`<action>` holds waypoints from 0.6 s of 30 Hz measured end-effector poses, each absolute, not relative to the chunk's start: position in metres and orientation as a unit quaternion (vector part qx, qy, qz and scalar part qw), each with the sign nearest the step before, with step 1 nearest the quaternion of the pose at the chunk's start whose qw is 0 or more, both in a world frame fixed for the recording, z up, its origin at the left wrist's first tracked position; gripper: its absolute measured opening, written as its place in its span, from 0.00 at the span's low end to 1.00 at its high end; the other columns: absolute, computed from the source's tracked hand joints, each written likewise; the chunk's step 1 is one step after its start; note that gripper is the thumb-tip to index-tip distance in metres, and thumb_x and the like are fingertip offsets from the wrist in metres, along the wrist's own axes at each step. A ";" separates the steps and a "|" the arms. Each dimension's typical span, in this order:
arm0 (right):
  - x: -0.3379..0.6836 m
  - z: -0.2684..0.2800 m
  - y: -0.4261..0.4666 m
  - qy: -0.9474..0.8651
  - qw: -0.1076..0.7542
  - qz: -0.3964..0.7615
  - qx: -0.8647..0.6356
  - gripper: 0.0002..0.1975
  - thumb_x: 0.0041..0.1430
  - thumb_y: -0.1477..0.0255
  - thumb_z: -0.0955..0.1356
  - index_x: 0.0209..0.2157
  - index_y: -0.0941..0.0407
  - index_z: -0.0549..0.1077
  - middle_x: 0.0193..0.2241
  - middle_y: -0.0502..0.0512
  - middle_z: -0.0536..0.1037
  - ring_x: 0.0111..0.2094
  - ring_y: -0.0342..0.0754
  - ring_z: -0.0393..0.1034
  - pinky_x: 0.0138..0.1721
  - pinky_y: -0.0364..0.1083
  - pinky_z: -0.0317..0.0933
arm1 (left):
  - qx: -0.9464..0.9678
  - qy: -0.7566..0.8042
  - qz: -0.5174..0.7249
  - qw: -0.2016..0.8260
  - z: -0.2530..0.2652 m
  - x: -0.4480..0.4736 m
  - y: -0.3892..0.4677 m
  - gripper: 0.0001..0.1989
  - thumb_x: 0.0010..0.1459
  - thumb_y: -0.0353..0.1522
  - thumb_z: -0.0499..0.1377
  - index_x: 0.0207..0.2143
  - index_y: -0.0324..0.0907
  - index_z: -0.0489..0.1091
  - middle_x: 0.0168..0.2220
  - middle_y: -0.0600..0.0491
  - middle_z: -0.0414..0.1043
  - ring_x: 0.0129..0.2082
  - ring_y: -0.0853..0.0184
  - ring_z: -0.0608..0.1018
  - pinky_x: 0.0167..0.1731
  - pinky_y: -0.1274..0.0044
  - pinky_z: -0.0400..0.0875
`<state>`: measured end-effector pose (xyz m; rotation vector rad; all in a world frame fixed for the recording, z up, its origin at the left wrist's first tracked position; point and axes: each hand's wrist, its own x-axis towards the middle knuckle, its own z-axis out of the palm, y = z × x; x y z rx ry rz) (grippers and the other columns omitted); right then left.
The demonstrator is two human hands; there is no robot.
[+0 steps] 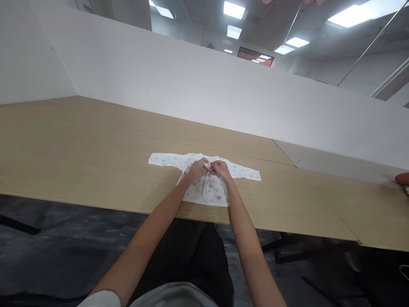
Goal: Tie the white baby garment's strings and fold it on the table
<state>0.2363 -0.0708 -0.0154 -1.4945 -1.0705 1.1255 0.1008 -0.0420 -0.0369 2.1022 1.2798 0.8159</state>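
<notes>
A small white baby shirt [204, 192] with a scattered print lies flat on the table, its two sleeves spread out to the sides. Over its upper front, near the neckline, my left hand [198, 169] pinches one edge of the front opening. Close beside it, my right hand [221, 169] has its fingers closed on the facing edge. The fingertips of both hands nearly meet at the middle of the shirt. Whatever fastener lies between them is too small to make out. Below the hands, the lower front of the shirt shows a curved edge.
The light wood table [79, 157] runs left and right, with its front edge just before my body. A white partition wall [159, 85] rises behind it. At the far right edge sits a reddish object [401, 179], partly cut off. Dark table legs [19, 224] stand below.
</notes>
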 end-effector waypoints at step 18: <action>0.243 -0.017 -0.075 -0.569 0.389 0.383 -0.615 0.12 0.38 0.84 0.66 0.29 0.59 0.72 0.19 0.47 0.73 0.22 0.41 0.66 0.25 0.38 0.59 | 0.760 0.478 0.326 0.297 -0.041 0.099 -0.038 0.16 0.49 0.28 0.58 0.43 0.42 0.67 0.28 0.55 0.75 0.31 0.66 0.77 0.33 0.78 0.68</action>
